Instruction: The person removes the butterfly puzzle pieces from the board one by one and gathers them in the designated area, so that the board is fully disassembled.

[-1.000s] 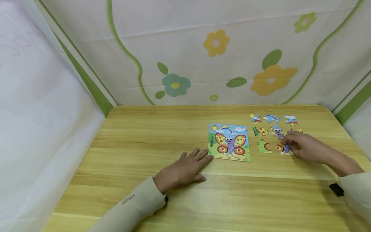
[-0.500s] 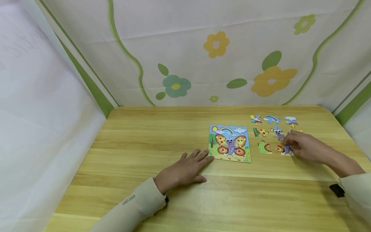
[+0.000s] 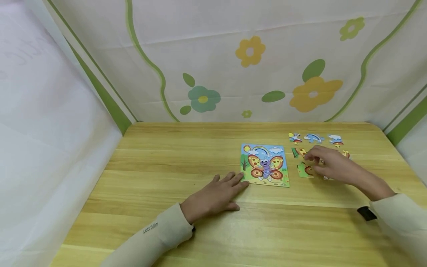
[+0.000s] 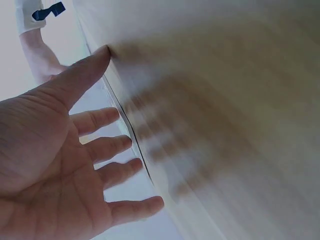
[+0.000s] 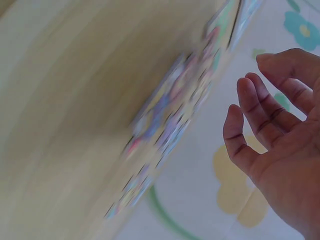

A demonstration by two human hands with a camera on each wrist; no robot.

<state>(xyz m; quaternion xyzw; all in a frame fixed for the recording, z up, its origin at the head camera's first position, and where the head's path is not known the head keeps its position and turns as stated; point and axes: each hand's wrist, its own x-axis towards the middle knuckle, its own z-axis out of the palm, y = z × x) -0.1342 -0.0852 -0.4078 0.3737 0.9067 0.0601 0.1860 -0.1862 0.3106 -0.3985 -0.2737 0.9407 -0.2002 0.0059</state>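
Note:
A square butterfly puzzle board [image 3: 265, 164] lies flat on the wooden table [image 3: 186, 159]. My left hand [image 3: 230, 182] rests flat beside it, fingers straight and spread, fingertips at the board's lower left corner. In the left wrist view the left hand [image 4: 107, 150] shows an empty palm against the table. Several loose puzzle pieces lie right of the board, among them a green piece [image 3: 303, 170] and a rainbow piece [image 3: 313, 137]. My right hand [image 3: 313, 157] hovers over the middle pieces. In the blurred right wrist view the right hand [image 5: 265, 115] has loosely curved fingers holding nothing.
Cloth walls printed with flowers [image 3: 313, 91] enclose the table on the left, back and right. The table's left half and front strip [image 3: 267, 237] are bare wood. My right sleeve [image 3: 397, 218] lies along the front right.
My right hand has moved left, from the lower right piece to above the middle pieces nearer the board. The left hand has barely shifted.

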